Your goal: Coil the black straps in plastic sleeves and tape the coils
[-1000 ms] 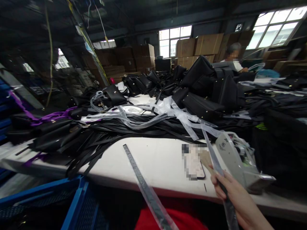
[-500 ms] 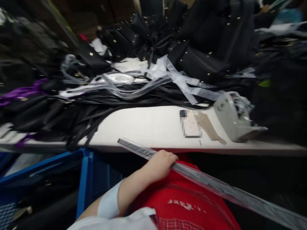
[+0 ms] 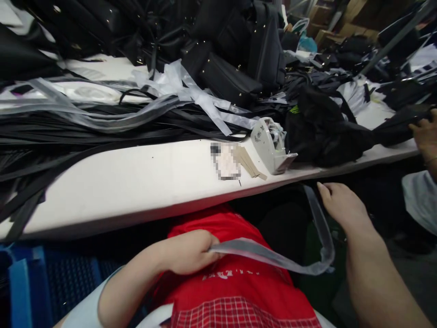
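Observation:
My left hand (image 3: 193, 251) is closed on one end of a translucent plastic strip (image 3: 262, 255), low in front of the red apron (image 3: 235, 284). From there the strip sags to the right and bends up toward the table edge. Its far end stands close to the thumb of my right hand (image 3: 343, 205), with a small gap between them. The right thumb is stretched out; the other fingers are partly hidden, and nothing shows in them.
A white table (image 3: 136, 168) carries black straps (image 3: 112, 118), loose plastic strips, black bags (image 3: 228, 77), a pixelated item (image 3: 227, 161), brown card strips (image 3: 251, 161) and a white container (image 3: 268, 146). Blue crates (image 3: 68, 273) stand below left. Another person's hand (image 3: 426, 136) is at far right.
The view has turned right. My right hand has come into view. The long strip in my left hand looked dark-filled and straight; now a translucent, bent strip is there.

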Action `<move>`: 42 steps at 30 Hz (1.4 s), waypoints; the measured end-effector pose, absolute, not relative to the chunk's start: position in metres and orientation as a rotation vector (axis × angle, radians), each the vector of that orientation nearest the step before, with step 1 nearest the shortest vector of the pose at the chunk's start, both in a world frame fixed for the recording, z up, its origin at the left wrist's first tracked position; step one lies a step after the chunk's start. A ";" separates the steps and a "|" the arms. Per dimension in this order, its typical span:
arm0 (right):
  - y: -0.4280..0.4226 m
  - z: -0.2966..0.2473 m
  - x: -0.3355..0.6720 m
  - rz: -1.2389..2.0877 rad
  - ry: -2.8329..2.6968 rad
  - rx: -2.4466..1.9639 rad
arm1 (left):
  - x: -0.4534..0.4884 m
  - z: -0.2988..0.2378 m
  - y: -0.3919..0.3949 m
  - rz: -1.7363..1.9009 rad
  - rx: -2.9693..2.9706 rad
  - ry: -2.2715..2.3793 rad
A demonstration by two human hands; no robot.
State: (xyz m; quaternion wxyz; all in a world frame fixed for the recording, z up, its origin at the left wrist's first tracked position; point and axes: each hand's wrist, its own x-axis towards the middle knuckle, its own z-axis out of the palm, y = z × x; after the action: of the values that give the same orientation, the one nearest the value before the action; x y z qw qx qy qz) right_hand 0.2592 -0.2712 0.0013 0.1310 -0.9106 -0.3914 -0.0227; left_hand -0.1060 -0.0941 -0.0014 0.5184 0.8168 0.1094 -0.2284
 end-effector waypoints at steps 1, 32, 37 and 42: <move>-0.260 0.002 0.235 -0.130 -1.293 -2.542 | -0.099 0.000 -0.097 -0.518 2.056 0.293; -0.192 -0.052 0.120 1.594 -1.780 -1.687 | -0.085 -0.062 -0.070 -0.475 1.394 0.205; -0.190 -0.048 0.117 1.629 -1.791 -1.579 | -0.084 -0.073 -0.072 -0.463 1.298 0.224; -0.189 -0.044 0.128 1.558 -1.728 -1.692 | -0.093 -0.076 -0.061 -0.544 1.248 0.284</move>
State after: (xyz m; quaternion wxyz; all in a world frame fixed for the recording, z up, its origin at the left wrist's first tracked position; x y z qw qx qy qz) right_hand 0.1277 -0.1886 -0.0441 0.1319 -0.5830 -0.5954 0.5368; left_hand -0.0925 -0.0606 -0.0758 0.7677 0.5751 0.1310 -0.2507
